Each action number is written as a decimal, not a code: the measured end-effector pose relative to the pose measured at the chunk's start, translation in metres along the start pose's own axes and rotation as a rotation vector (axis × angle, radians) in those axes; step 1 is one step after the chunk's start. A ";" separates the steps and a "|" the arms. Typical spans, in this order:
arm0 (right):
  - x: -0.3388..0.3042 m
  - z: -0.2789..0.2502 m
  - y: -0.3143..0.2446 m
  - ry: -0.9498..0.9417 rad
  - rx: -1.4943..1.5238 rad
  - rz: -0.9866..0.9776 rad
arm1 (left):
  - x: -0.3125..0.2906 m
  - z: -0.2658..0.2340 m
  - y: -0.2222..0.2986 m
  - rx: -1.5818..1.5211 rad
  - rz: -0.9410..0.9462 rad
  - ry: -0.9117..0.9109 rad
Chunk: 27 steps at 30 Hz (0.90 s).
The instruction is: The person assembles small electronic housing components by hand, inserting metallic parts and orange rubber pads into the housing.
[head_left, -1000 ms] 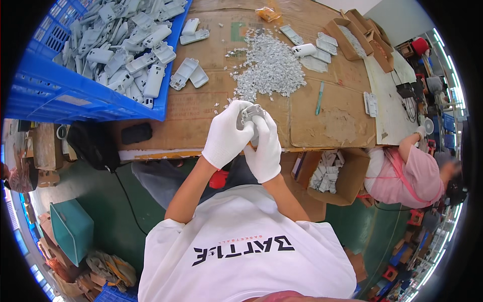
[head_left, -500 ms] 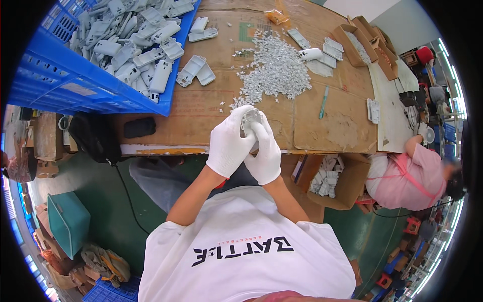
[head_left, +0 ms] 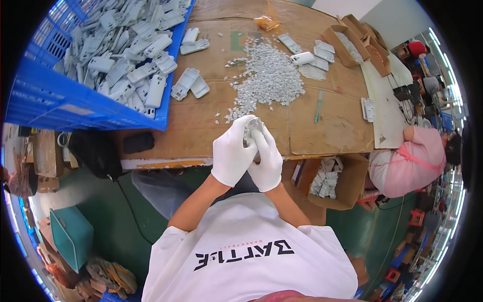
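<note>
In white knit gloves, my left hand (head_left: 231, 157) and my right hand (head_left: 267, 163) come together at the near edge of the table. Between them they grip a pale grey plastic housing (head_left: 255, 124), its open, ribbed side partly showing. Fingers and thumbs cover most of the part. Just beyond my fingertips spreads a heap of small whitish plastic pieces (head_left: 274, 75). Two more housings, like the housing shell (head_left: 185, 80), lie on the cardboard to the left of the heap.
A blue crate (head_left: 75, 108) full of grey housings stands at the left. Cardboard boxes (head_left: 347, 48) sit far right, and a teal pen (head_left: 318, 106) lies nearer. Below the table edge is a carton (head_left: 354, 183) of parts. A person in pink (head_left: 407, 163) sits at right.
Both hands stay closed around the housing, with a slight shift of fingers. The whole view has tilted a little, and the person in pink leans differently.
</note>
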State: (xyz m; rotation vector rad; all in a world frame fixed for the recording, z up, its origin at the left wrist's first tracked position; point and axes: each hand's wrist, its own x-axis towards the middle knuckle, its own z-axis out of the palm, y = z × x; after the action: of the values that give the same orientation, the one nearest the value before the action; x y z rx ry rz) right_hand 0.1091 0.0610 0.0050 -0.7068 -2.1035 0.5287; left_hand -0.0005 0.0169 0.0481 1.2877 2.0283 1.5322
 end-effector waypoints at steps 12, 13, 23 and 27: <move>0.023 -0.069 0.103 0.074 -0.100 0.282 | 0.038 0.036 -0.010 0.031 0.031 -0.350; 0.035 -0.090 0.133 0.186 -0.223 0.391 | 0.054 0.027 -0.012 0.173 0.092 -0.234; 0.106 -0.252 0.361 -0.039 -1.294 0.731 | 0.146 -0.038 -0.160 1.021 0.168 0.115; 0.110 -0.178 0.271 0.115 -0.906 0.177 | 0.140 -0.042 -0.149 1.035 0.050 0.072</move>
State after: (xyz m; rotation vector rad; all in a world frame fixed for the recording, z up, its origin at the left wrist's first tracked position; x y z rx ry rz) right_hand 0.2806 0.3576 0.0096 -1.3880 -2.1307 -0.4233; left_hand -0.1775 0.0957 -0.0284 1.5759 2.9844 0.4549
